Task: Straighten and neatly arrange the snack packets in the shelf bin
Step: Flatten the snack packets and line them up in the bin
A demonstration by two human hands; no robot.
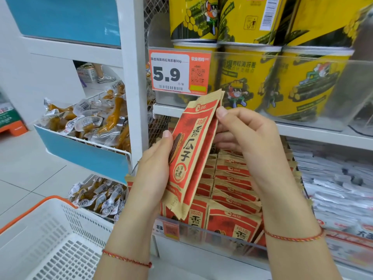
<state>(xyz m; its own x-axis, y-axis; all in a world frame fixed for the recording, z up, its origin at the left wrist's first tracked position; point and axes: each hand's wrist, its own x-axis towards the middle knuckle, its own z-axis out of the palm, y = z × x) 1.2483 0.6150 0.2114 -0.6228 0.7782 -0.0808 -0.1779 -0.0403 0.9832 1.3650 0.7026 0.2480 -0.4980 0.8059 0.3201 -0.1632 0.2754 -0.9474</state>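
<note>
Both hands, left hand point(155, 166) and right hand point(250, 138), pinching a small stack of sunflower seed packets point(189, 154) above the shelf bin point(212, 237). Rows below mostly upright already; held stack not yet slotted back.

I am standing in a snack shop, at a white retail shelf point(133, 57). An orange price tag point(179, 72) printed 5.9, with barcode and QR code, is clipped to the shelf edge below stacked yellow seaweed-roll tubs point(248, 81). Rows of identical red sunflower-seed packets point(232, 178) fill a clear-fronted bin point(212, 237) bearing another price label. To the side, wire bins hold vacuum-packed chicken feet point(90, 122). A white shopping basket point(50, 239) with an orange rim sits near me on the tiled floor point(24, 168).
</note>
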